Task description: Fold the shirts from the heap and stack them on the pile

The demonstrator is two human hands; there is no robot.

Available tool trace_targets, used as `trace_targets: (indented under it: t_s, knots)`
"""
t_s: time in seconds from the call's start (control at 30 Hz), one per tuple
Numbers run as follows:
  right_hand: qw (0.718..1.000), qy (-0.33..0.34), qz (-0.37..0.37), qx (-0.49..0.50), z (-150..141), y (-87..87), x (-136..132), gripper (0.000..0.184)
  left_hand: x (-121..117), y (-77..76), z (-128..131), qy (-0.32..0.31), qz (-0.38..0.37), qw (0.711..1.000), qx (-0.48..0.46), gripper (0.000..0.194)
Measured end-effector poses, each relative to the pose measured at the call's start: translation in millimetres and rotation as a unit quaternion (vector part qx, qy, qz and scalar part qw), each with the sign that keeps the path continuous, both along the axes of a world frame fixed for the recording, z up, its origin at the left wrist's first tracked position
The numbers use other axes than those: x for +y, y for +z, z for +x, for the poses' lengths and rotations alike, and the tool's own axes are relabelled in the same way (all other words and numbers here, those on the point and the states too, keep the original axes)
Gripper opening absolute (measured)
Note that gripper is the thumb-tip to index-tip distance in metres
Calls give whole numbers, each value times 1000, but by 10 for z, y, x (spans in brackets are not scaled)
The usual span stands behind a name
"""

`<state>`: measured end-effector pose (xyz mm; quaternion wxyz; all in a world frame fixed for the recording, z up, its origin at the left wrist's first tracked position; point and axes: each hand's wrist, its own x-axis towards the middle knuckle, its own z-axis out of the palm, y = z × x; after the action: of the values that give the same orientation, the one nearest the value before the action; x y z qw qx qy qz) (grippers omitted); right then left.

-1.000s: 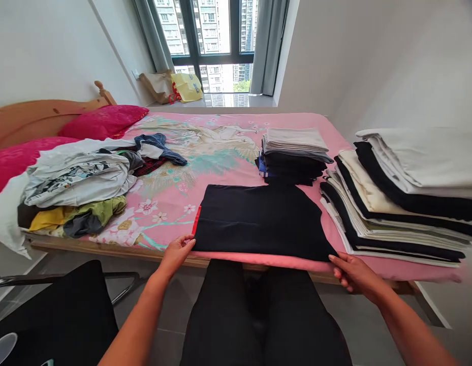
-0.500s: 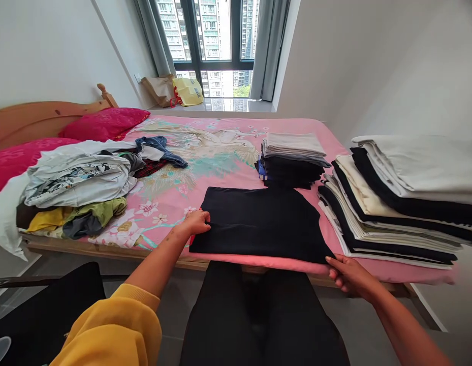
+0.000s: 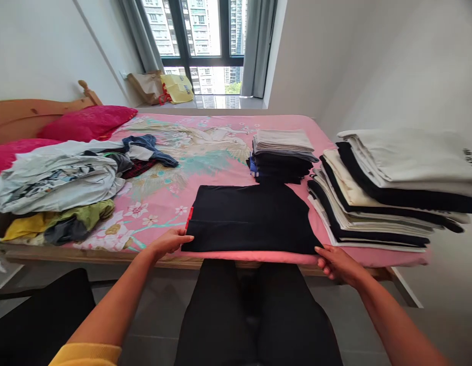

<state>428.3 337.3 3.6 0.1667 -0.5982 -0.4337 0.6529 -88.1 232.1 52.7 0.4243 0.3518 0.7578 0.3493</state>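
A black folded garment with a red trim strip along its left edge lies flat on the pink crane-print bedsheet, close to the near bed edge. My left hand rests at the garment's lower left corner, fingers lightly against it. At the lower right corner, my right hand pinches the garment's edge between thumb and fingers. A yellow sleeve shows on my left arm.
To the right stand tall stacks of folded clothes, with a smaller folded stack beyond the garment. A loose heap of clothes lies by the red pillows. Paper bags sit at the window. A black chair stands lower left.
My left hand has drawn back from on top of the garment to its lower left corner. My right hand stays at its corner. The view has shifted slightly left.
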Motion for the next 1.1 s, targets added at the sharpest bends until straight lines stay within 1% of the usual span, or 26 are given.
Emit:
trace_targets:
  t_s: [0.07, 0.1, 0.13, 0.2, 0.27, 0.33, 0.4, 0.53, 0.7, 0.8, 0.9, 1.0, 1.07, 1.1]
  knots:
    - [1000, -12, 7, 25, -23, 42, 19, 30, -57, -75, 39, -63, -48, 996, -50, 38]
    - [999, -20, 10, 30, -36, 63, 30, 30, -71, -112, 60, -77, -68, 993, -62, 40]
    - [999, -26, 10, 28, -47, 82, 41, 30, -76, -143, 83, -76, -83, 992, -64, 42]
    - [1000, -30, 9, 1, -63, 107, 54, 31, -72, -173, 132, -50, -93, 993, -50, 44]
    - [999, -29, 16, -28, -61, 112, 49, 31, -68, -164, 179, -22, -83, 996, -40, 45]
    - [999, -30, 27, -37, -38, 99, 27, 30, -78, -143, 211, 4, -73, 997, -32, 45]
    - [999, -28, 30, -36, -6, 76, -2, 28, -99, -141, 222, 15, -72, 997, -17, 45]
    - [999, -20, 23, -38, 27, 46, -39, 28, -135, -204, 207, 0, -75, 997, 4, 44]
    - [998, -33, 36, -47, -2, 45, -63, 30, -175, -270, 195, -13, -51, 998, 22, 44]
    - [996, -28, 50, -72, -9, -8, -80, 31, -208, -289, 202, -4, -32, 999, 25, 40]
    - [992, -14, 52, -113, -11, -87, -68, 31, -215, -302, 218, 3, 3, 997, 71, 34]
    - [980, 17, 62, -188, 4, -118, -36, 28, -209, -308, 213, -25, 17, 985, 172, 31]
    - [956, 49, 117, -265, 25, -80, -36, 25, -222, -305, 204, -31, 7, 967, 252, 29]
    - [936, 56, 163, -307, 31, -42, -50, 23, -235, -300, 207, -20, 9, 955, 297, 28]
